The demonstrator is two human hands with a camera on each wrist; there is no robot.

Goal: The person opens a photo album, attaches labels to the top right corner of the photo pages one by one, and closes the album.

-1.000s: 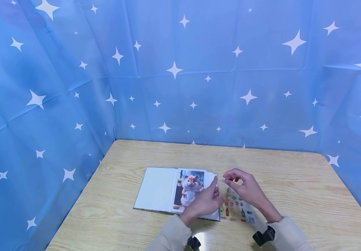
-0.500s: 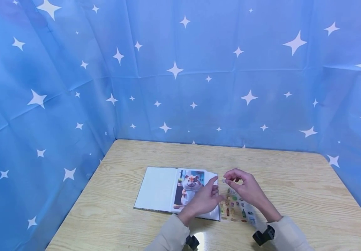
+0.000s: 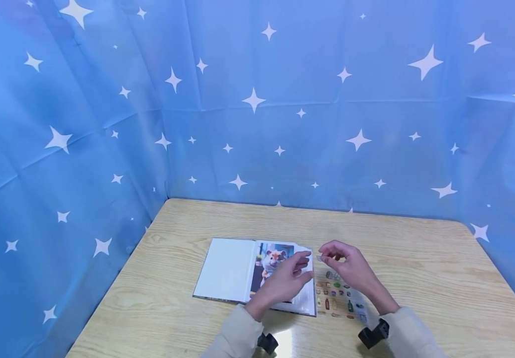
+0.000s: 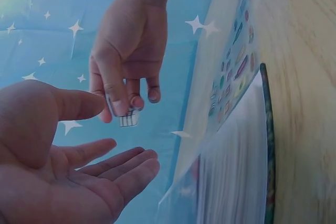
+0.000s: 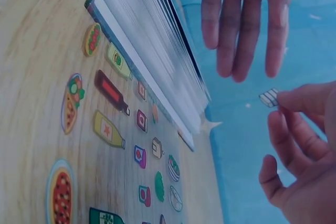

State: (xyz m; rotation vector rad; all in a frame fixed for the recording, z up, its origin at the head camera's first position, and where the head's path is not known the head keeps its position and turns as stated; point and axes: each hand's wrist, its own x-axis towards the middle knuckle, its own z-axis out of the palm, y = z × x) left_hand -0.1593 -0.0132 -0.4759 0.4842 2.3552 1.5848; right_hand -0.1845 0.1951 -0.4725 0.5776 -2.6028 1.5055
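My right hand (image 3: pixel 351 268) pinches a small clear sticker with dark stripes (image 5: pixel 269 98) between thumb and fingers, above the table. Its other fingers curl loosely beside it. Facing it from the left, my left hand (image 3: pixel 280 284) is held over the right page of an open album (image 3: pixel 225 271), fingers extended and holding nothing. Part of a hamster picture (image 3: pixel 271 261) on that page is hidden behind this hand. Under the right hand lies a transparent sticker sheet (image 3: pixel 342 301) printed with small food and bottle pictures, beside the album's right edge.
The album's thick stack of pages (image 5: pixel 152 40) rises at its right side, next to the sheet. Beneath everything is a wooden table (image 3: pixel 400 248), with a blue star-printed cloth (image 3: pixel 302 149) hanging behind and at the sides.
My left hand has drawn a little leftward, away from the right hand, and covers more of the hamster picture. The right hand stays in place, still pinching the sticker.
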